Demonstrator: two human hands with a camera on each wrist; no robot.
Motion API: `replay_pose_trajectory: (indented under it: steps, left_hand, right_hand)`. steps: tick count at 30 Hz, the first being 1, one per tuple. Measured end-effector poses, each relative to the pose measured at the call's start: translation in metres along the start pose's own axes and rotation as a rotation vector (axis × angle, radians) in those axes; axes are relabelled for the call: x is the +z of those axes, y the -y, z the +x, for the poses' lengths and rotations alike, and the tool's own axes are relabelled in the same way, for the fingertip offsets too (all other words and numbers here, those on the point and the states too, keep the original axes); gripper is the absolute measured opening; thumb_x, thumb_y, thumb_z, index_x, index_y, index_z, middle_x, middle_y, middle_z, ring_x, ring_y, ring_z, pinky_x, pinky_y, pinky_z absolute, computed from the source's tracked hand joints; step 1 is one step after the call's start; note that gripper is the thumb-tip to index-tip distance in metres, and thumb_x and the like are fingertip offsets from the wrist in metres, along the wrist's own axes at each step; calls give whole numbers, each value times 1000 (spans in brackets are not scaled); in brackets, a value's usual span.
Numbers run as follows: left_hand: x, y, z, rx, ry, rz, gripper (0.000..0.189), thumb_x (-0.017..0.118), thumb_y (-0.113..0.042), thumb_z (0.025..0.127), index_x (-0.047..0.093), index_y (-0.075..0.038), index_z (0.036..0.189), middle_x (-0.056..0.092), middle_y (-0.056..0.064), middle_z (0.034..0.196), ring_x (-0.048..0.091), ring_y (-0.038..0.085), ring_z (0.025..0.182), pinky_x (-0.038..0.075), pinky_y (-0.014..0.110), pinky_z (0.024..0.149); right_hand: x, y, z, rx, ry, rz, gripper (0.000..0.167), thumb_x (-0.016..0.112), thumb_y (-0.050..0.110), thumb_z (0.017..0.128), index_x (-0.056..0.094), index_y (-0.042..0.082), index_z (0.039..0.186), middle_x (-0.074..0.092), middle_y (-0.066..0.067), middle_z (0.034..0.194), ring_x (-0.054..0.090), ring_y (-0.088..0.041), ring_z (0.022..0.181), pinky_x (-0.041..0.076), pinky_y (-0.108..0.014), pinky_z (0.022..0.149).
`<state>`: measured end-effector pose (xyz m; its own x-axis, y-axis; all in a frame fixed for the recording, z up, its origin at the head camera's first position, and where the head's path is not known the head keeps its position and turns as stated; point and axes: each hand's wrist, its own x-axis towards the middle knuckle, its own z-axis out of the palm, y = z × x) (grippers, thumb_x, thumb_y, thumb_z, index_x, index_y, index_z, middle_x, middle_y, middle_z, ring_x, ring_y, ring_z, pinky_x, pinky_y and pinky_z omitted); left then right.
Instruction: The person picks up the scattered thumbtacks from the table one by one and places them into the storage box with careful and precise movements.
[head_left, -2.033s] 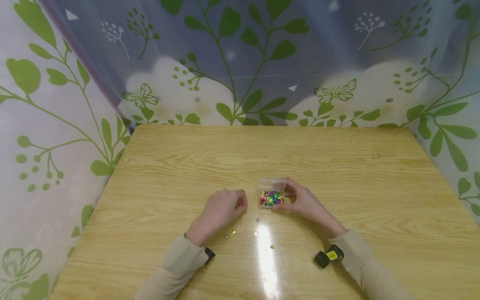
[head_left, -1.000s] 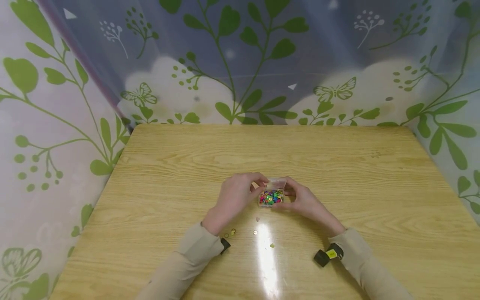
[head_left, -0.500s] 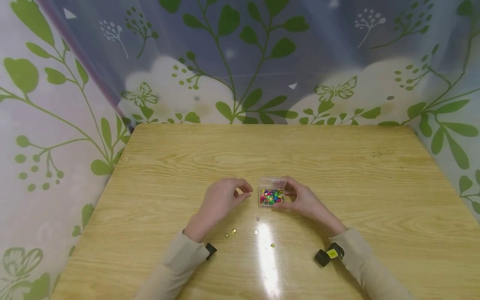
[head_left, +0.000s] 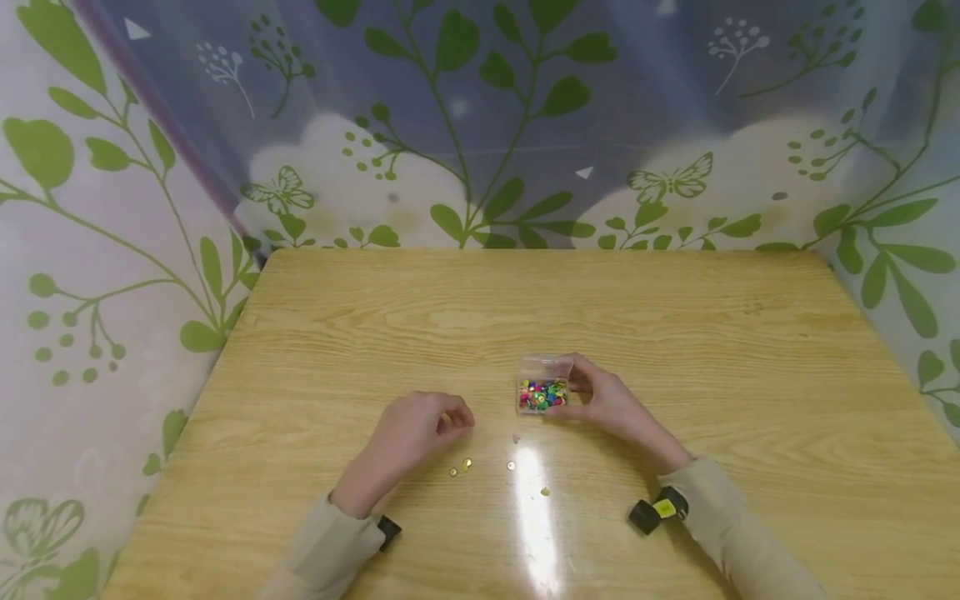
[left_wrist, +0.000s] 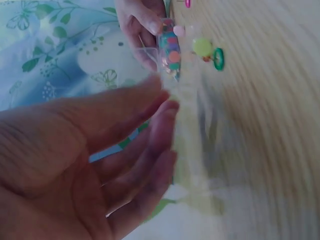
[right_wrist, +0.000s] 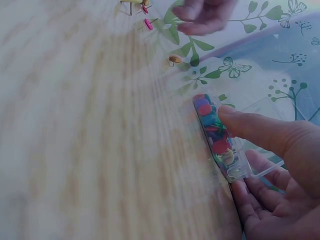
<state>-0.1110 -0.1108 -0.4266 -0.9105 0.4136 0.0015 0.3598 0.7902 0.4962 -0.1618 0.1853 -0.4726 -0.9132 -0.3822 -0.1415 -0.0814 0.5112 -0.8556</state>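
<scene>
A small clear plastic box (head_left: 543, 395) full of colourful thumbtacks stands on the wooden table with its lid raised. My right hand (head_left: 613, 407) grips the box at its right side, thumb in front and fingers behind; the right wrist view shows the thumb on the box wall. My left hand (head_left: 405, 437) hovers left of the box, apart from it. In the left wrist view its fingers (left_wrist: 162, 125) are loosely bent, thumb close to the index finger, and I see nothing between them. Loose thumbtacks lie nearby, among them a gold one (head_left: 467, 462) and a pink one (right_wrist: 149, 24).
More loose thumbtacks lie in front of the box, including a yellow one (head_left: 545, 492) and a round one (head_left: 511, 466). Bare wooden table (head_left: 675, 317) surrounds them. A leaf-patterned curtain (head_left: 480, 125) hangs behind the table's back edge and along both sides.
My left hand went up to the box's left side and lid, then drew back left and is now lower, nearer the loose thumbtacks. My right hand and the box have stayed put.
</scene>
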Motion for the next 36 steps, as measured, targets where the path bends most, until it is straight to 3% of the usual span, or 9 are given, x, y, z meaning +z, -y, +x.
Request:
replay_pose_trajectory:
  steps: [6, 16, 23, 26, 31, 36]
  left_hand:
    - [-2, 12, -14, -15, 164, -71, 17, 87, -24, 79, 71, -21, 84, 66, -14, 76, 56, 2, 66, 47, 27, 65]
    - [-3, 14, -18, 22, 218, -89, 22, 88, -23, 78, 66, -21, 78, 62, -14, 72, 54, 2, 65, 46, 26, 61]
    - [1, 14, -17, 62, 141, -49, 19, 81, -10, 84, 68, -19, 73, 61, -13, 68, 51, 0, 61, 46, 21, 58]
    - [2, 13, -15, 32, 87, -33, 18, 80, -14, 85, 67, -21, 75, 61, -12, 68, 50, 2, 61, 45, 22, 57]
    - [3, 12, -8, -28, -40, -34, 18, 79, -18, 88, 66, -23, 78, 69, -9, 74, 61, 5, 66, 51, 26, 61]
    - [1, 8, 1, -28, -102, -57, 15, 81, -17, 86, 67, -21, 82, 72, -8, 77, 65, 5, 69, 52, 25, 61]
  right_hand:
    - [0, 0, 0, 12, 3, 6, 71, 88, 28, 79, 53, 15, 139, 59, -18, 136, 56, -42, 127, 40, -60, 109]
    - [0, -1, 0, 7, -1, 6, 71, 89, 29, 79, 53, 14, 138, 59, -18, 137, 57, -41, 126, 37, -60, 111]
    - [0, -1, 0, 8, 3, 6, 70, 88, 29, 79, 54, 16, 138, 59, -17, 136, 56, -41, 126, 39, -60, 110]
    - [0, 0, 0, 5, 2, 6, 69, 88, 29, 79, 54, 16, 138, 60, -17, 136, 57, -41, 126, 39, -60, 110]
    - [0, -1, 1, 3, 0, 7, 70, 89, 29, 79, 54, 15, 138, 60, -17, 136, 57, -40, 125, 39, -59, 110]
    - [0, -1, 0, -8, -2, -4, 69, 88, 29, 79, 54, 13, 138, 60, -19, 137, 58, -41, 125, 40, -60, 109]
